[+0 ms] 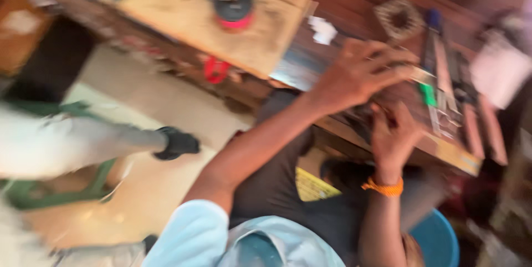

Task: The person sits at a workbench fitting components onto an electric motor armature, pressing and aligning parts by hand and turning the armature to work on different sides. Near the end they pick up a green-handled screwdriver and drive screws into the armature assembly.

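Cluttered dark wooden workbench (pixel 354 18) fills the far side, blurred. On its near right edge, the left hand (pixel 357 73) lies spread, palm down, over small flat metal tools (pixel 443 90); the right hand (pixel 390 134), orange wristband (pixel 383 188), curls beneath, grip unclear.

I see a black-and-red spool (pixel 233 5) on a plywood board (pixel 188 15), a blue bucket (pixel 440 242), and another person's black shoe (pixel 177 143).

workshop: cluttered wooden workbench (pixel 194 18), scattered tools (pixel 443 78)
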Demonstrator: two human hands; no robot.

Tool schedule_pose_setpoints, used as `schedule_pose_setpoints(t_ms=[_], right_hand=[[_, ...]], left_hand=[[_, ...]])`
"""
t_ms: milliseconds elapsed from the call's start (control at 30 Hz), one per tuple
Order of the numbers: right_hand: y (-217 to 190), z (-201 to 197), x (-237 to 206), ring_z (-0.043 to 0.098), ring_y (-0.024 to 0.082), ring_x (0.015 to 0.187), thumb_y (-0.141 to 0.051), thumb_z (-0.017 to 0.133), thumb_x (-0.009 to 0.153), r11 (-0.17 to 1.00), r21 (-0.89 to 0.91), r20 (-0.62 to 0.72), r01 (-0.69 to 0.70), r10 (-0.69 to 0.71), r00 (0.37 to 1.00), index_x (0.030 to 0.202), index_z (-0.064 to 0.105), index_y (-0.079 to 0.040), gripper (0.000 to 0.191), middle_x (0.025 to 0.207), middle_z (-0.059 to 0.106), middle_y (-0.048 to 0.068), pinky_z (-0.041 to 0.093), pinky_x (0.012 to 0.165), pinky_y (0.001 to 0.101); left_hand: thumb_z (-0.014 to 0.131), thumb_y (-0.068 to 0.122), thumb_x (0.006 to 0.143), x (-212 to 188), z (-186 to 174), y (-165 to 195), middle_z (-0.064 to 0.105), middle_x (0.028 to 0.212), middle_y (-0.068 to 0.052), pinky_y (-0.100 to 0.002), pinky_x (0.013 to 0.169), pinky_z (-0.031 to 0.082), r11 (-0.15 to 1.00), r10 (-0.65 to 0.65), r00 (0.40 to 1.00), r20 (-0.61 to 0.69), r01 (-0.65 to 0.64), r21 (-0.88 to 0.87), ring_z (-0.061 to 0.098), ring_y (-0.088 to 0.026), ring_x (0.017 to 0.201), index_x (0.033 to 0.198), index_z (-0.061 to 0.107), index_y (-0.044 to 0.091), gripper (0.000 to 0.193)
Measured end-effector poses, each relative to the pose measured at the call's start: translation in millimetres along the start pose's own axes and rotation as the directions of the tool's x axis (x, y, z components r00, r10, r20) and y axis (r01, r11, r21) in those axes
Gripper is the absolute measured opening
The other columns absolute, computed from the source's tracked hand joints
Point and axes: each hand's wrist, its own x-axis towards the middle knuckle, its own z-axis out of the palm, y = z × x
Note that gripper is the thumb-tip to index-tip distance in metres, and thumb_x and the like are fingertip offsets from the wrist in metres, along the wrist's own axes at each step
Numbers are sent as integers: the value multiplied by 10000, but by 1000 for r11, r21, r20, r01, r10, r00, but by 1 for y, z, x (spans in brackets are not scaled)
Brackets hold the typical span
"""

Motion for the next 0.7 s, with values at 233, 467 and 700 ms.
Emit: schedule_pose_setpoints(t_ms=[233,467,700], right_hand=[[28,10,-26,613,208,806,-10,774,1022,979,33,-114,201,-196,974,1023,736,21,49,920,665,118,467,761,332],[40,15,-35,454,224,655,-482,591,1165,988,8,-78,156,-155,985,773,519,53,667,789,512,133,300,613,349],[101,23,-55,448,157,688,-375,410,1189,906,-317,118,279,-254,960,894,628,-10,518,853,531,104,365,721,276]], left_hand=[[705,287,1051,-12,-6,-31,471,1502,67,-368,1104,424,979,-121,972,-202,83,-187,512,-145,1350,1538,392,297,579],[720,379,1029,-13,-10,-43,596,1341,91,-328,1137,435,880,-236,964,-119,161,-446,556,-102,1242,1545,402,330,608],[652,440,1080,-17,-22,-44,599,1323,94,-322,1074,452,599,-395,918,-45,220,-770,556,-67,1248,1599,321,374,619]])
